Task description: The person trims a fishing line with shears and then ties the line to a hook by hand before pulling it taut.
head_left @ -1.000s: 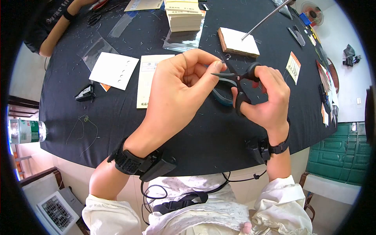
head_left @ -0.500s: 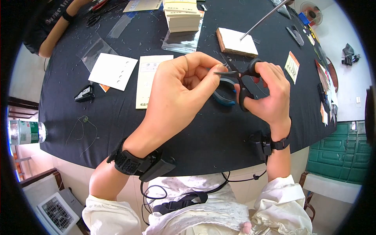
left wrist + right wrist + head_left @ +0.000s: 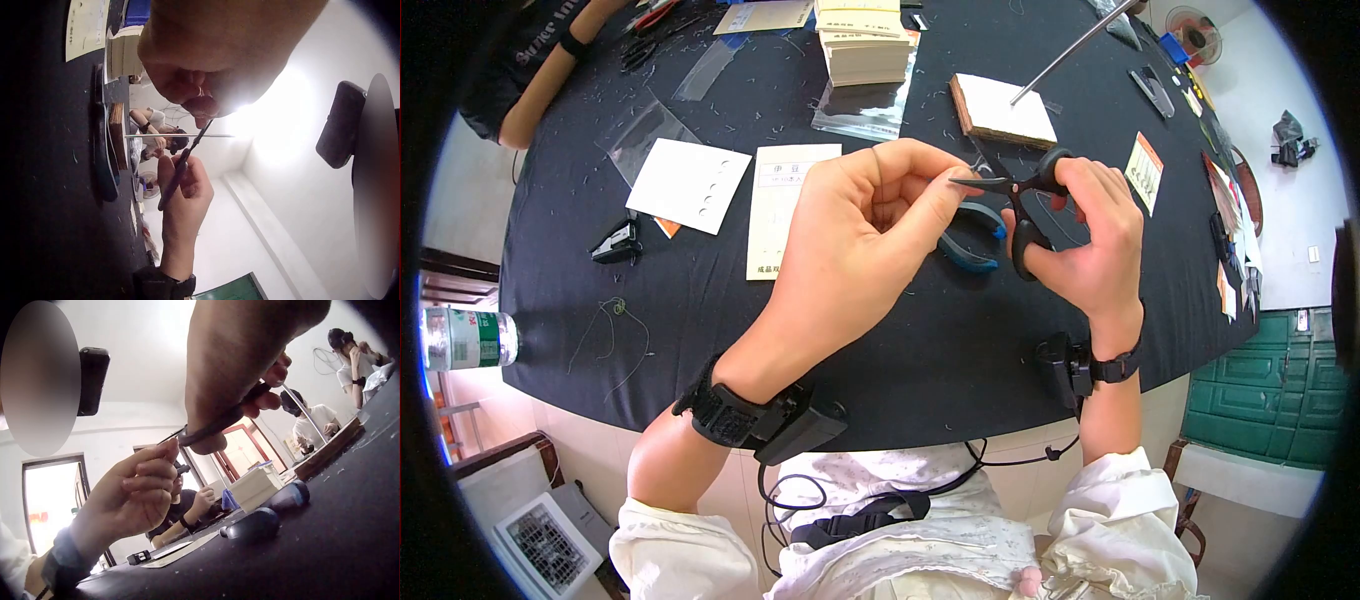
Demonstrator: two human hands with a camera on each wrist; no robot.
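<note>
In the head view my left hand [image 3: 855, 225] pinches something tiny between thumb and forefinger, mostly hidden by the fingertips; it looks like the end of a thin line. My right hand [image 3: 1100, 235] holds black-handled scissors [image 3: 1014, 188], thumb and fingers through the handle loops. Their blades stand spread, one of them right at the left fingertips. The left wrist view shows the scissors [image 3: 182, 164] edge-on, their tip reaching up to the left hand. Below the hands lie blue-handled pliers [image 3: 970, 262] on the black cloth. A thin line curves beside the right hand.
A printed card [image 3: 765, 225] and a white slotted card [image 3: 690, 185] lie left, near a small black clipper [image 3: 615, 241]. Behind are a stack of cards [image 3: 868, 60] and a white-topped block [image 3: 1005, 110] under a metal rod [image 3: 1070, 50]. Another person's arm [image 3: 550, 90] rests at far left.
My right hand and the scissors have shifted slightly right and up, uncovering more of the pliers. The left hand stays nearly in place, still pinching.
</note>
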